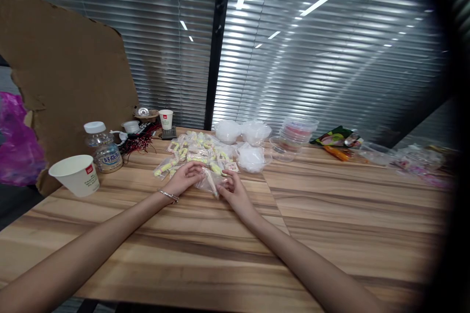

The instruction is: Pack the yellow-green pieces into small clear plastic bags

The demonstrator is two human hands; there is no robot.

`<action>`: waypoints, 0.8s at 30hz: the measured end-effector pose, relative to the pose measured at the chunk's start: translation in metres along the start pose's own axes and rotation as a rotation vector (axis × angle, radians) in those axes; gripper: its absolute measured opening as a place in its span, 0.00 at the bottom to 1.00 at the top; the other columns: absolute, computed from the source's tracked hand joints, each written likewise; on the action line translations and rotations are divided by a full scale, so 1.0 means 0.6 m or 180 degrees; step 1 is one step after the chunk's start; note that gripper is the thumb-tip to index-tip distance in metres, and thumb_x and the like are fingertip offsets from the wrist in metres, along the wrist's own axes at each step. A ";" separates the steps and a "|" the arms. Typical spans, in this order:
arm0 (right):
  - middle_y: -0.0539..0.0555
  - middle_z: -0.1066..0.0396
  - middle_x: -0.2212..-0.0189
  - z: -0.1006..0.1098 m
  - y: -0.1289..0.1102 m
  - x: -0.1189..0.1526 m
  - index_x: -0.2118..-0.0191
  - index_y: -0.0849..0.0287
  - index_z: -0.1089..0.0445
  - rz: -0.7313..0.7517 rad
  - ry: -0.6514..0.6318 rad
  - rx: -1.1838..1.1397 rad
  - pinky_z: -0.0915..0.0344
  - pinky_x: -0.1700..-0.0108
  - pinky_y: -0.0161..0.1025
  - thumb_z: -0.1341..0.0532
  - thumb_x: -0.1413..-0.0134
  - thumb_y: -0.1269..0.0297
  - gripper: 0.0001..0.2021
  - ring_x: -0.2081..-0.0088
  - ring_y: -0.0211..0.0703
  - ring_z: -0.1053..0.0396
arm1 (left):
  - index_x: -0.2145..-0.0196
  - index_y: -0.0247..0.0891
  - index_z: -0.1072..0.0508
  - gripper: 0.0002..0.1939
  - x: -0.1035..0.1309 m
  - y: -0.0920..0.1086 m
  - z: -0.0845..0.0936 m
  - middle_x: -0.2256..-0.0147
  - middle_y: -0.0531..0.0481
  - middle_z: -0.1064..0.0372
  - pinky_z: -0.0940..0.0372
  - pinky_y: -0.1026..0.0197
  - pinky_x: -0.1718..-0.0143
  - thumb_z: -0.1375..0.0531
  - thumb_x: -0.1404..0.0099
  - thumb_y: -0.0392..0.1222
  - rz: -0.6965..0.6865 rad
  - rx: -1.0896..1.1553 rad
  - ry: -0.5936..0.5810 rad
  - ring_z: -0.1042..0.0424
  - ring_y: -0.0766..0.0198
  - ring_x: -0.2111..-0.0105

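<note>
A small clear plastic bag (207, 184) with a pale strip along it is held between my two hands, low over the table. My left hand (185, 177), with a silver bracelet at the wrist, has its curled fingers closed on the bag's left side. From the other side my right hand (235, 190) pinches the bag's right edge between thumb and fingers. Just beyond the fingers lies a pile of small clear packets (194, 149) with yellow and pink pieces inside. One yellow piece (217, 169) shows right behind the bag; whether it is inside is unclear.
White bundles in clear plastic (253, 156) and stacked clear tubs (293, 132) stand behind the pile. At left are a paper cup (78, 176), a bottle (104, 149) and a cardboard sheet (69, 68). An orange tool (336, 153) and plastic bags (414, 156) lie at right.
</note>
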State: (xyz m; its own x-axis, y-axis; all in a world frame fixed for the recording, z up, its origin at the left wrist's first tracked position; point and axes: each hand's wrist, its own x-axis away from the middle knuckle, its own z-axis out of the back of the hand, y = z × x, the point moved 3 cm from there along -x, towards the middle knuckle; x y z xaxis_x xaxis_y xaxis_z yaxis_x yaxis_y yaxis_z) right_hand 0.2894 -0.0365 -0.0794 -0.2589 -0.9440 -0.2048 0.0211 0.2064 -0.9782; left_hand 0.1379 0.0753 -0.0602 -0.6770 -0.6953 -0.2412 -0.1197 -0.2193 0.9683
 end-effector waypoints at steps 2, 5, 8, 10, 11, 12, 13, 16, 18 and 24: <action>0.49 0.33 0.69 0.001 0.002 0.000 0.50 0.56 0.45 -0.0020 0.0009 -0.0007 0.37 0.69 0.34 0.37 0.54 0.61 0.25 0.71 0.37 0.34 | 0.52 0.36 0.34 0.25 0.002 0.001 -0.001 0.64 0.49 0.32 0.32 0.65 0.69 0.35 0.45 0.46 0.0066 -0.0008 -0.0019 0.30 0.66 0.69; 0.48 0.34 0.72 0.001 0.003 0.000 0.50 0.56 0.44 -0.0020 0.0034 -0.0008 0.39 0.71 0.33 0.37 0.54 0.61 0.25 0.73 0.37 0.36 | 0.51 0.38 0.35 0.25 0.005 0.000 -0.002 0.64 0.49 0.32 0.40 0.70 0.85 0.37 0.44 0.50 0.0242 -0.0057 -0.0067 0.34 0.73 0.81; 0.48 0.34 0.72 0.001 0.001 0.001 0.50 0.56 0.44 -0.0044 0.0040 -0.0027 0.39 0.72 0.33 0.37 0.54 0.61 0.25 0.73 0.36 0.36 | 0.51 0.38 0.35 0.25 0.009 -0.001 -0.003 0.73 0.53 0.32 0.48 0.73 0.91 0.39 0.42 0.51 0.0417 -0.0136 -0.0120 0.39 0.75 0.87; 0.48 0.34 0.71 0.001 0.000 0.002 0.50 0.56 0.43 -0.0053 0.0044 -0.0037 0.39 0.71 0.33 0.37 0.54 0.61 0.24 0.73 0.37 0.36 | 0.51 0.36 0.35 0.25 0.010 -0.002 -0.002 0.81 0.57 0.37 0.50 0.74 0.92 0.39 0.42 0.52 0.0533 -0.0179 -0.0131 0.40 0.73 0.89; 0.48 0.34 0.71 0.001 0.000 0.002 0.51 0.56 0.43 -0.0048 0.0044 -0.0035 0.39 0.71 0.33 0.37 0.54 0.61 0.24 0.73 0.37 0.36 | 0.51 0.35 0.35 0.26 0.011 -0.003 -0.002 0.84 0.58 0.39 0.51 0.74 0.92 0.38 0.43 0.53 0.0582 -0.0194 -0.0124 0.40 0.72 0.90; 0.48 0.34 0.71 0.001 -0.001 0.002 0.51 0.56 0.43 -0.0039 0.0046 -0.0022 0.39 0.72 0.33 0.37 0.54 0.61 0.23 0.73 0.36 0.36 | 0.51 0.35 0.35 0.27 0.011 -0.003 -0.002 0.85 0.59 0.40 0.51 0.74 0.92 0.38 0.43 0.53 0.0609 -0.0196 -0.0109 0.40 0.71 0.90; 0.48 0.34 0.72 0.001 -0.001 0.002 0.51 0.56 0.42 -0.0029 0.0049 -0.0002 0.40 0.72 0.33 0.37 0.54 0.62 0.23 0.73 0.36 0.36 | 0.51 0.35 0.35 0.27 0.011 -0.003 -0.002 0.86 0.59 0.40 0.50 0.74 0.92 0.38 0.43 0.53 0.0609 -0.0187 -0.0100 0.39 0.71 0.90; 0.48 0.34 0.72 0.002 0.000 0.001 0.53 0.56 0.40 -0.0014 0.0058 0.0067 0.41 0.73 0.32 0.38 0.53 0.62 0.20 0.75 0.35 0.38 | 0.51 0.35 0.35 0.28 0.010 -0.001 -0.004 0.83 0.57 0.36 0.46 0.73 0.91 0.37 0.44 0.54 0.0517 -0.0144 -0.0094 0.37 0.70 0.89; 0.49 0.34 0.72 0.002 0.001 0.000 0.54 0.57 0.39 -0.0017 0.0063 0.0104 0.41 0.73 0.32 0.38 0.53 0.61 0.19 0.75 0.36 0.38 | 0.51 0.36 0.35 0.28 0.010 0.000 -0.005 0.82 0.56 0.35 0.43 0.72 0.90 0.37 0.45 0.54 0.0493 -0.0134 -0.0094 0.35 0.70 0.88; 0.48 0.35 0.74 0.004 0.001 -0.002 0.54 0.57 0.39 0.0100 0.0153 0.0199 0.40 0.71 0.34 0.38 0.52 0.60 0.18 0.73 0.37 0.37 | 0.52 0.37 0.35 0.26 0.007 0.001 -0.005 0.58 0.44 0.31 0.38 0.70 0.87 0.38 0.44 0.54 0.0397 -0.0079 -0.0063 0.31 0.72 0.83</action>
State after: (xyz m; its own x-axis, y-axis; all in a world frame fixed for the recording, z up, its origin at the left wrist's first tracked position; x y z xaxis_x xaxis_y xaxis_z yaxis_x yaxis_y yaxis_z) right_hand 0.2921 -0.0361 -0.0800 -0.3031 -0.9235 -0.2352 0.0899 0.2180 -0.9718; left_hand 0.1373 0.0699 -0.0606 -0.6997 -0.7047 -0.1175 -0.0159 -0.1491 0.9887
